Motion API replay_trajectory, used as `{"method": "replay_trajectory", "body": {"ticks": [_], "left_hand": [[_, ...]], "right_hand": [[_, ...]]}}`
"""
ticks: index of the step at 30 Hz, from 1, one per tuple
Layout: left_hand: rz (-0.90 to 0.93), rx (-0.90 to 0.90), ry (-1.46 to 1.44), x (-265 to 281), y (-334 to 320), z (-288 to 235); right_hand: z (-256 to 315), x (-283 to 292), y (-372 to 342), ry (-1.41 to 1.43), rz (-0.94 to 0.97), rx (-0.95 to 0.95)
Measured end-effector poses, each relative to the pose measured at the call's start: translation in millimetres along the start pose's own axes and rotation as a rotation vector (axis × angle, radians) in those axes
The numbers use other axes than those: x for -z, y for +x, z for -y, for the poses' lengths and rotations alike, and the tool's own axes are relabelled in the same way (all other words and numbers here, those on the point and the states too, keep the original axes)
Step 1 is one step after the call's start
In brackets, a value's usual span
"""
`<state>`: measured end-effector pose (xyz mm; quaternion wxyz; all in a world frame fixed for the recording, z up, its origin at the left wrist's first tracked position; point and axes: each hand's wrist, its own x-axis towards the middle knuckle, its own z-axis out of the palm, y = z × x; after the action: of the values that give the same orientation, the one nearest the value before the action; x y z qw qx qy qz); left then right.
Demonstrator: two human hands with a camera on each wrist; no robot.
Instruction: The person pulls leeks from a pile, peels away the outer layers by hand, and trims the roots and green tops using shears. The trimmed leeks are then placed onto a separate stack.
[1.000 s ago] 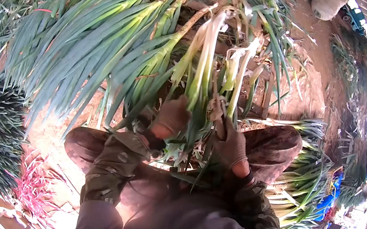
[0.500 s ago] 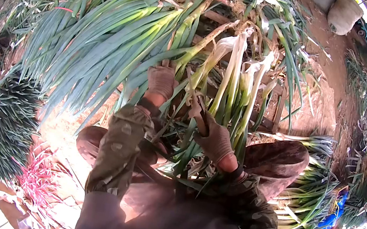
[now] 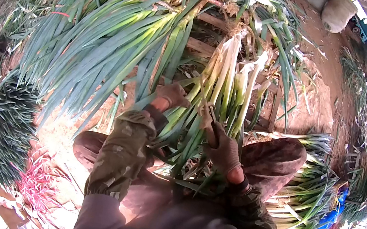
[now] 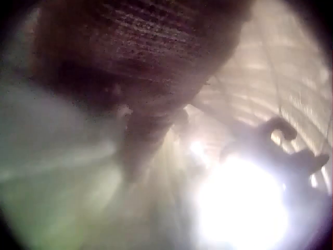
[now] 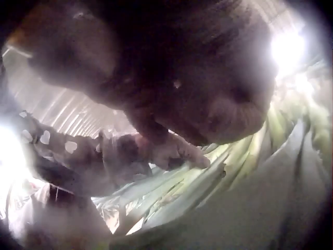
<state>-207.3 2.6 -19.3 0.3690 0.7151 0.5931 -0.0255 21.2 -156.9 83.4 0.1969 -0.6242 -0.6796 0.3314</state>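
one right hand [image 3: 224, 153] round a tool [image 3: 212, 132], left hand [image 3: 173, 95], grip unclear, on green onions [image 3: 222, 74]

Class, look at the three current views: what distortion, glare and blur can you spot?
Head view: fisheye curvature and black corners, the green onions fairly sharp; left wrist view: heaviest blur, a white flare lower right, the left hand dark; right wrist view: flares at both sides, the right hand in shadow.
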Motion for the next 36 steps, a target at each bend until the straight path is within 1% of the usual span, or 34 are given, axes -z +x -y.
{"method": "replay_trajectory", "body": {"ticks": [1, 3, 4, 5, 8, 9, 11, 14, 16, 19, 22, 25, 28, 31, 34, 36], "left_hand": [[-0.008, -0.013, -0.133, -4.3, -2.8, 4.3], [-0.094, -0.062, -0.441, -11.9, -3.8, 17.2], [-0.139, -0.084, -0.592, -0.7, -19.1, 7.2], [-0.207, -0.070, -0.764, 8.4, -36.2, -5.1], [-0.144, 0.049, -0.944, 15.4, -34.3, 0.9], [-0.108, 0.058, -1.036, 17.8, -39.5, -1.2], [-0.320, 0.071, -1.077, -4.9, -34.6, 2.1], [-0.158, 0.043, -1.134, -29.0, -18.0, 27.8], [-0.058, -0.048, -1.264, -28.6, -24.3, 28.0], [-0.029, -0.022, -1.301, -27.2, -26.4, 23.3], [0.065, 0.072, -1.248, -22.0, -28.8, 25.4], [0.008, 0.080, -1.278, -22.4, -33.2, 23.9], [0.001, 0.064, -1.253, -19.1, -37.7, 22.1], [0.012, 0.085, -1.179, -13.2, -38.2, 26.3], [-0.024, -0.010, -1.230, -16.2, -37.4, 30.2], [-0.029, 0.046, -1.081, -16.1, -36.3, 31.0]], "right_hand": [[-2.3, 0.3, -3.3, -0.022, -0.014, 0.024], [-2.0, 4.4, -5.4, 0.029, -0.083, -0.009], [1.3, 7.4, -5.7, 0.057, -0.118, -0.026], [6.8, 10.8, -8.6, 0.043, -0.078, -0.009], [6.5, 2.6, -20.7, -0.063, 0.063, 0.017], [6.4, -1.4, -23.8, -0.076, 0.068, 0.023], [3.9, -10.7, -33.3, -0.102, 0.076, 0.032], [2.2, -20.5, -47.1, -0.137, 0.122, 0.010], [1.0, -22.6, -53.2, -0.151, 0.146, 0.002], [3.8, -23.5, -55.7, -0.176, 0.112, 0.019], [7.5, -21.9, -51.7, -0.211, 0.159, -0.033], [8.0, -21.1, -46.6, -0.225, 0.161, -0.004], [11.2, -22.2, -39.4, -0.222, 0.178, -0.020], [5.2, -29.1, -33.0, -0.198, 0.165, -0.033], [4.0, -31.5, -30.3, -0.227, 0.157, -0.010], [6.4, -27.8, -33.4, -0.211, 0.193, -0.016]]}}
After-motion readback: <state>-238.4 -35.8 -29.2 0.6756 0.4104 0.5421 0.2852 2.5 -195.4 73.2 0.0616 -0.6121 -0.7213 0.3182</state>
